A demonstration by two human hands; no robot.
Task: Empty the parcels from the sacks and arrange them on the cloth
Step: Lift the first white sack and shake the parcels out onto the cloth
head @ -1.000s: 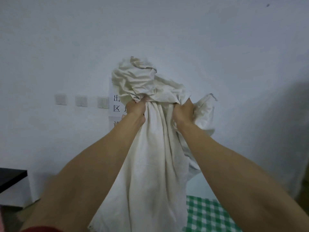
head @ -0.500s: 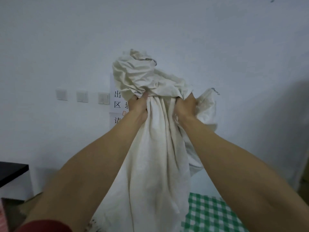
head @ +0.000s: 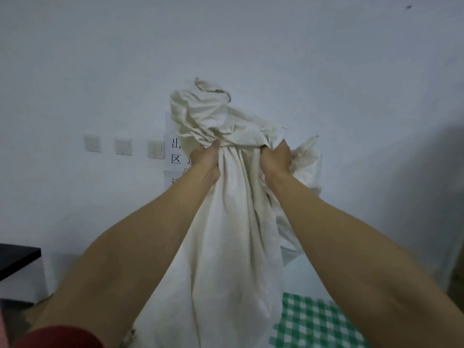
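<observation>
Both hands grip one off-white cloth sack point(head: 226, 247), held up in front of a pale wall point(head: 100, 59). The left hand point(head: 204, 163) clenches a gather of fabric at one side of the bunched neck; the right hand point(head: 275, 162) clenches the other side, level with it, a taut band of cloth stretched between the two fists. Above the grip, the sack's loose end stands in a crumpled mound. Below the grip, the body hangs straight down between the forearms. Below and right of the grip lies a green-and-white checked cloth point(head: 313, 325). Left of the grip, three wall switches point(head: 123, 146) sit in a row; a printed notice point(head: 175, 156) shows just beside the left hand, partly hidden by the sack.
</observation>
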